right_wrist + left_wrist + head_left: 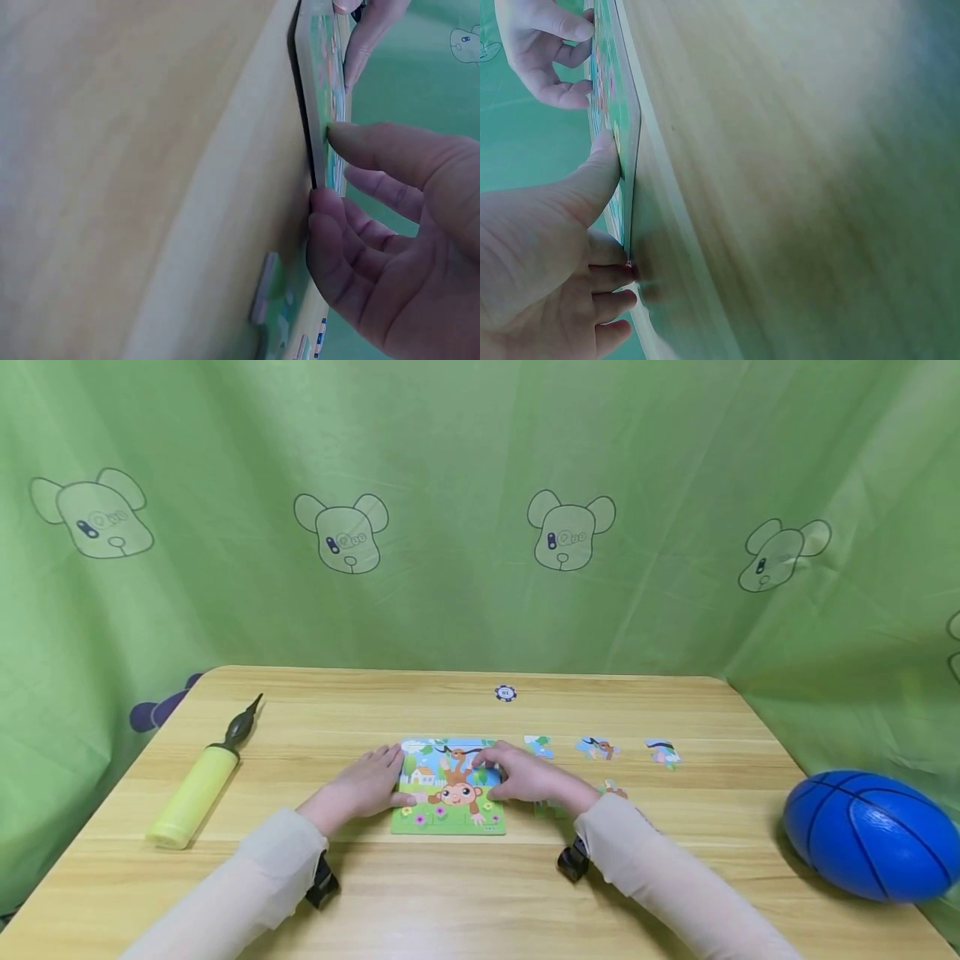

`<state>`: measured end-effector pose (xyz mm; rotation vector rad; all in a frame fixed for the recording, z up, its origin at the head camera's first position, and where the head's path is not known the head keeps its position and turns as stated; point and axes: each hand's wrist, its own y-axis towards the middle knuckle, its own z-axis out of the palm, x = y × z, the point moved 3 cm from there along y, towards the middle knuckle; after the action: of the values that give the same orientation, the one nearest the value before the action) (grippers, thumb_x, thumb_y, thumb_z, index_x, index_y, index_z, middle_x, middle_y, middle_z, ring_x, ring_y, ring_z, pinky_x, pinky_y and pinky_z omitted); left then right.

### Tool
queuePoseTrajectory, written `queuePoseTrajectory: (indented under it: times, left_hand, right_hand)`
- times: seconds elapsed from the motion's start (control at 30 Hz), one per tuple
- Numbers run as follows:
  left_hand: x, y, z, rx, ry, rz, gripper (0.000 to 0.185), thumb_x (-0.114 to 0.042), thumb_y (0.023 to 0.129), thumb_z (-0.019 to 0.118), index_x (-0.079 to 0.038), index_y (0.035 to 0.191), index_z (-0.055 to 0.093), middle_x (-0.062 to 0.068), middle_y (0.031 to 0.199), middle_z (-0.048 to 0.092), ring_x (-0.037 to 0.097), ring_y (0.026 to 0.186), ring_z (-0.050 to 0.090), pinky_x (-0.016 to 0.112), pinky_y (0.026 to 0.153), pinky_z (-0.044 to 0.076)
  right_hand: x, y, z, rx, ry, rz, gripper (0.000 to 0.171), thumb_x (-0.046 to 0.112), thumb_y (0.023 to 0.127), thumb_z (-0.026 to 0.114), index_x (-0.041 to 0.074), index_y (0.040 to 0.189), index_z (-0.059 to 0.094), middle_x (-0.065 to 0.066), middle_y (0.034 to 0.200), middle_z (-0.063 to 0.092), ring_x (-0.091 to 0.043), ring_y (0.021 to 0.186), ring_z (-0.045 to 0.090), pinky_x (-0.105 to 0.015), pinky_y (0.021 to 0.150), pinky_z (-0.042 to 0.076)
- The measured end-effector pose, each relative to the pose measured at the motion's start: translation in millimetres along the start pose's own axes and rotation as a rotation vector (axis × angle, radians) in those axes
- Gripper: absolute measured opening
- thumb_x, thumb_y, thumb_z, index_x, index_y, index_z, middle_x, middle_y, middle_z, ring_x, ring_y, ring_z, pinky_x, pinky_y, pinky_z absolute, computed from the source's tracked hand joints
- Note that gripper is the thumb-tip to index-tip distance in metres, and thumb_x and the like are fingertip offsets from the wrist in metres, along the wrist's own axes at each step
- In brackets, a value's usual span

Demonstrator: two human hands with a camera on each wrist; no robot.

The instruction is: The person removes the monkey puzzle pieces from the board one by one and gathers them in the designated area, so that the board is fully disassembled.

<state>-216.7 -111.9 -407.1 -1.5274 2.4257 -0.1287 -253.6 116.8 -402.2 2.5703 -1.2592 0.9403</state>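
Note:
A jigsaw puzzle board [450,818] with a hanging monkey picture lies on the table in front of me. At its left side my left hand [367,783] holds the edge, thumb on the picture and fingers along the border. My right hand [528,775] grips the opposite edge, its thumb on the face and its other fingers curled at the side. In the right wrist view the thumb [360,142] rests on the puzzle's surface, with a dark line under the board's edge [306,82]. Part of the picture is hidden beneath the right fingers.
Loose puzzle pieces lie to the right, including one with a monkey [598,747] and another [663,752]; some are partly behind the right arm. A round chip [506,693] lies farther back. A yellow hand pump [197,795] is at left, a blue ball [873,835] at right.

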Motion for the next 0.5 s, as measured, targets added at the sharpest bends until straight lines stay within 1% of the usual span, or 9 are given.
queuePoseTrajectory:
  times: [0.1,0.23,0.5]
  left_hand:
    - [-0.4,-0.5,-0.5,-0.001,-0.002,0.001,0.080,-0.048,0.090,0.049,0.011,0.139,0.026,0.025,0.146,0.020,0.038,0.134,0.019,0.045,0.109,0.016]
    - [-0.1,-0.3,-0.3,-0.003,0.002,0.001,0.080,-0.048,0.090,0.050,0.011,0.139,0.026,0.025,0.146,0.020,0.038,0.134,0.019,0.045,0.109,0.017]
    - [0.0,-0.2,0.4,-0.006,0.014,0.007,0.080,-0.048,0.090,0.049,0.011,0.139,0.026,0.025,0.146,0.021,0.038,0.133,0.019,0.045,0.109,0.017]
  right_hand:
    - [0.6,0.3,1.0,0.012,-0.004,-0.002,0.038,0.009,0.081,0.070,0.010,0.117,0.056,-0.006,0.107,0.048,-0.019,0.085,0.045,-0.035,0.073,0.043]
    - [1.1,0.8,1.6,0.024,-0.004,-0.003,0.038,0.007,0.082,0.069,0.011,0.117,0.054,-0.007,0.110,0.048,-0.019,0.087,0.046,-0.036,0.074,0.044]
    - [4.0,0.4,2.3,0.006,-0.009,0.023,0.042,0.007,0.082,0.069,0.010,0.120,0.053,-0.008,0.113,0.045,-0.022,0.099,0.047,-0.041,0.086,0.043]
